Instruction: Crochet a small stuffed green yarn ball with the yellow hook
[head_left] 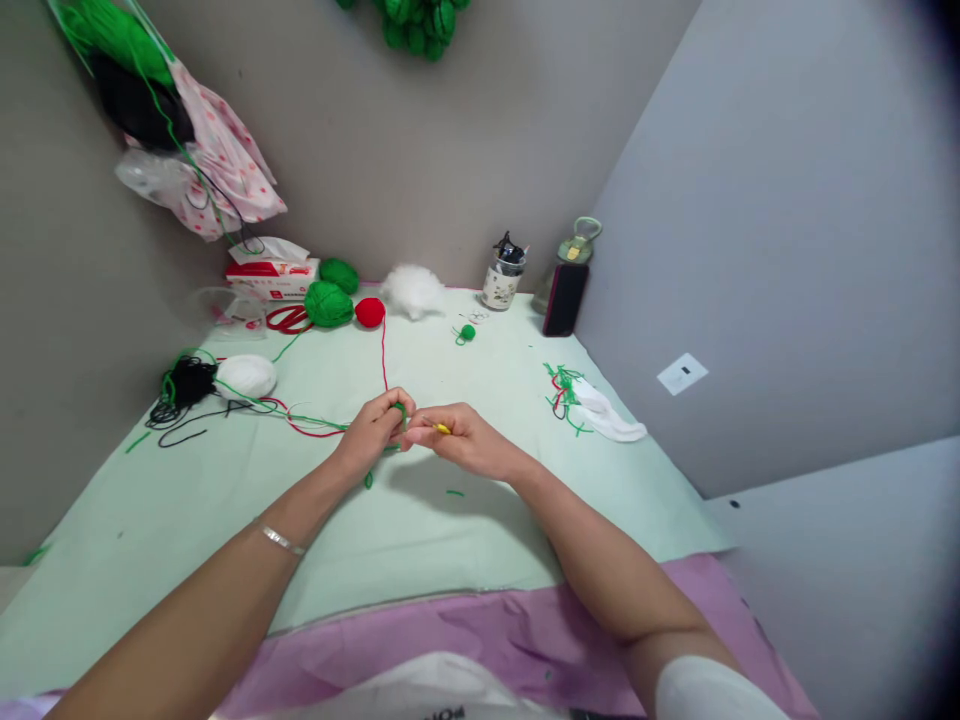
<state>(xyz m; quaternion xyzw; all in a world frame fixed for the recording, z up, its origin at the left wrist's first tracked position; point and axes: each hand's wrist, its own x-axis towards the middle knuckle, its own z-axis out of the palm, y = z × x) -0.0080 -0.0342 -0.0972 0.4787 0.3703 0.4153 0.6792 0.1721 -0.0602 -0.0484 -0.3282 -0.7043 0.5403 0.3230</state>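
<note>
Over the middle of the table, my left hand [375,428] pinches a small piece of green yarn work [401,410], mostly hidden by the fingers. Close against it, my right hand [466,440] is closed on a thin tool with a yellow handle [442,429], which looks like a crochet hook; its tip is hidden at the fingers. Green and red strands run from the left hand toward the left side, and a red strand [385,360] leads up to a red yarn ball [370,312]. A small green loop [368,480] hangs or lies just below the left hand.
Behind stand green yarn balls [328,304], white stuffing [414,290], a tissue box [274,278], red-handled scissors [289,319], a pen cup [502,282], a phone [565,300] and a bottle [581,245]. White yarn [246,377] and black yarn [187,385] lie left; yarn scraps [566,388] right.
</note>
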